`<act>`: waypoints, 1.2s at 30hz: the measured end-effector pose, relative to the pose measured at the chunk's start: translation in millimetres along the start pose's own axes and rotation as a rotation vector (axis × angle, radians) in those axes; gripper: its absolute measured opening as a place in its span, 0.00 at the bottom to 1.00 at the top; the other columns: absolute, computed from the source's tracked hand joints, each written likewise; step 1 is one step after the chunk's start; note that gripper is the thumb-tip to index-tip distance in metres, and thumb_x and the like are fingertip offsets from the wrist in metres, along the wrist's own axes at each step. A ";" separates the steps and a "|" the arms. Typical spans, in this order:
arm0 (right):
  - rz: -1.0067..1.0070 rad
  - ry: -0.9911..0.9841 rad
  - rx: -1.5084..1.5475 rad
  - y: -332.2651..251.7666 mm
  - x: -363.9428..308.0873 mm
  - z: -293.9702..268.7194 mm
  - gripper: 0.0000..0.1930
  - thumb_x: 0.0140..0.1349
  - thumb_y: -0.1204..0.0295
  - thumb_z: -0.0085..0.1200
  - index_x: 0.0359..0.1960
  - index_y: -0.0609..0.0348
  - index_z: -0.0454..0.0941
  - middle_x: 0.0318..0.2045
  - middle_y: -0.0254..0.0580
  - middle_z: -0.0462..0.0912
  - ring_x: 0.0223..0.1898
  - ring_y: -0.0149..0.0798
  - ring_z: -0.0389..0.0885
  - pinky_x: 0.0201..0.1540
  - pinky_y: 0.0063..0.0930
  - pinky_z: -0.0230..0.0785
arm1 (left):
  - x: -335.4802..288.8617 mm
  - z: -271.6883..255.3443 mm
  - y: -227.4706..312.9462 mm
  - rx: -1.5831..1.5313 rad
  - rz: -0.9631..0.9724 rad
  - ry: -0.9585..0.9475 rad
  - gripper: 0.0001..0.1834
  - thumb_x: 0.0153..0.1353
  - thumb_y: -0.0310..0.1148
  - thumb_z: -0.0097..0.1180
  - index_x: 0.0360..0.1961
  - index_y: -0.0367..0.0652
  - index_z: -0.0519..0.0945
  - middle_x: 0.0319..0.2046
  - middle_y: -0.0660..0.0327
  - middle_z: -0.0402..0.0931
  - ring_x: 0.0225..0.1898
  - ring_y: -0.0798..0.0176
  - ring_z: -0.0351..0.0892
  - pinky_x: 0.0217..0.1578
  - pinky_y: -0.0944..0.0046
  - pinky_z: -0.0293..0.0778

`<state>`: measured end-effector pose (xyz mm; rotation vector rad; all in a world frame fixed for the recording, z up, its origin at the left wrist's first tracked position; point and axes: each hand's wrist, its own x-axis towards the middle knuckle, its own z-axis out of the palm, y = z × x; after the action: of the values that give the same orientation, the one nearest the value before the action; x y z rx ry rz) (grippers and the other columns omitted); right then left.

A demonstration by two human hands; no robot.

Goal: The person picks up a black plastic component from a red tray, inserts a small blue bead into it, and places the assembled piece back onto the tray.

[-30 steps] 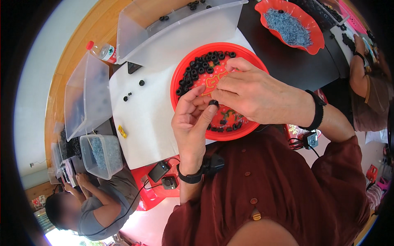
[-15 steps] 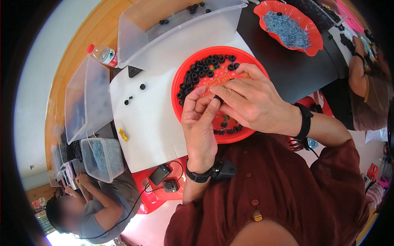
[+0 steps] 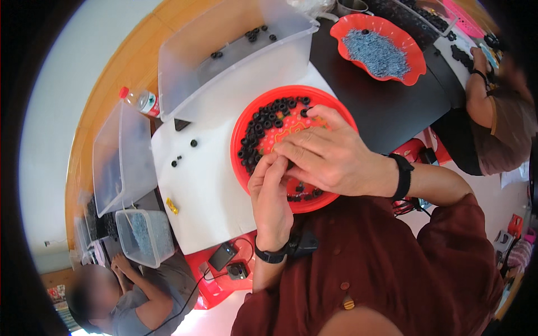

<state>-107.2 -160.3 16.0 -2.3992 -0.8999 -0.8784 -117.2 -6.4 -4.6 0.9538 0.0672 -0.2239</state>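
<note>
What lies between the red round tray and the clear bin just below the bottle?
In the head view, three small black pieces lie on the white sheet between the red tray and that bin.

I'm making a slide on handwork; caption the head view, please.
Left hand and right hand close together above a round red tray of small black parts, near a clear plastic bin.

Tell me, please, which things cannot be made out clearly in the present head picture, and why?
All in the head view:
- Dark piece between the hands: its shape, mostly covered by the left hand and right hand.
- Round red tray: right part, behind the right hand.
- Blue-grey bits in the red wavy dish: single shapes, too small.
- Metal cup: top, cut by the upper edge.
</note>
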 end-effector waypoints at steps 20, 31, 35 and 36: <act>-0.106 0.000 0.030 8.0 -0.8 -9.3 0.21 0.45 0.68 0.66 0.41 0.65 0.76 0.34 0.40 0.79 0.34 0.37 0.78 0.54 0.50 0.65 | -2.9 -7.9 2.7 0.083 0.018 -0.169 0.13 0.64 0.28 0.53 0.47 0.33 0.77 0.41 0.62 0.79 0.42 0.72 0.74 0.48 0.71 0.68; -0.166 -0.057 0.023 6.3 0.9 -10.7 0.21 0.45 0.69 0.66 0.40 0.69 0.77 0.33 0.42 0.79 0.34 0.39 0.79 0.54 0.52 0.66 | -2.2 -2.4 8.6 -0.019 -0.086 -0.199 0.09 0.63 0.26 0.49 0.41 0.34 0.78 0.35 0.65 0.77 0.38 0.72 0.74 0.43 0.71 0.70; -0.108 -0.011 0.098 5.1 -0.8 -12.4 0.21 0.47 0.68 0.66 0.42 0.66 0.77 0.36 0.41 0.80 0.36 0.37 0.80 0.54 0.50 0.65 | -2.7 1.7 8.4 -0.016 -0.084 -0.161 0.06 0.63 0.26 0.48 0.36 0.36 0.77 0.32 0.66 0.75 0.36 0.72 0.73 0.41 0.70 0.69; -0.091 -0.016 0.111 4.9 -0.9 -12.7 0.21 0.48 0.68 0.66 0.43 0.64 0.77 0.37 0.40 0.80 0.37 0.37 0.80 0.54 0.49 0.65 | -2.8 2.7 8.3 -0.019 -0.089 -0.144 0.06 0.63 0.26 0.48 0.35 0.37 0.77 0.32 0.66 0.75 0.35 0.72 0.73 0.40 0.70 0.69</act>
<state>-109.5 -171.4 23.6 -2.2886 -1.0438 -0.8213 -118.1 -3.6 4.1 0.9139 -0.0206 -0.3726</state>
